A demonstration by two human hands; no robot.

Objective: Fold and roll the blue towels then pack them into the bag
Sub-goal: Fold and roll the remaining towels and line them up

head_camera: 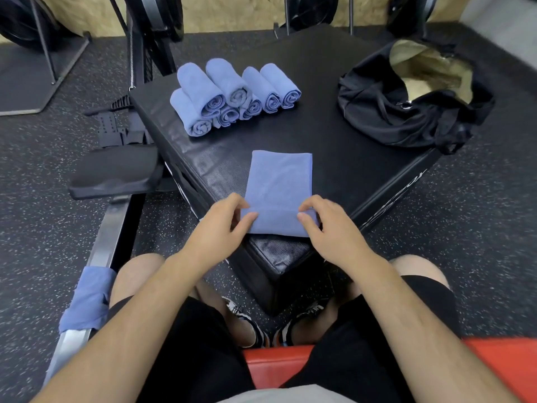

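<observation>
Both hands pinch the near end of a folded blue towel. The left hand grips its left corner and the right hand its right corner, fingers and thumbs curled around a first small turn of cloth.

Everything rests on a large black padded box, seen from above by a seated person. At the box's far right lies a black bag, its mouth gaping open, with no towels visible in it. At the box's far left is a pile of rolled towels, stacked in two layers. The folded towel lies flat at the box's near corner, stretching away from the hands. Left of the box, another blue towel drapes over a metal rail.

Likely risks: if one hand rolls ahead, the roll skews into a cone. A slack first turn could let it unwind. The towel's near end sits close to the box's corner and could slip off.
</observation>
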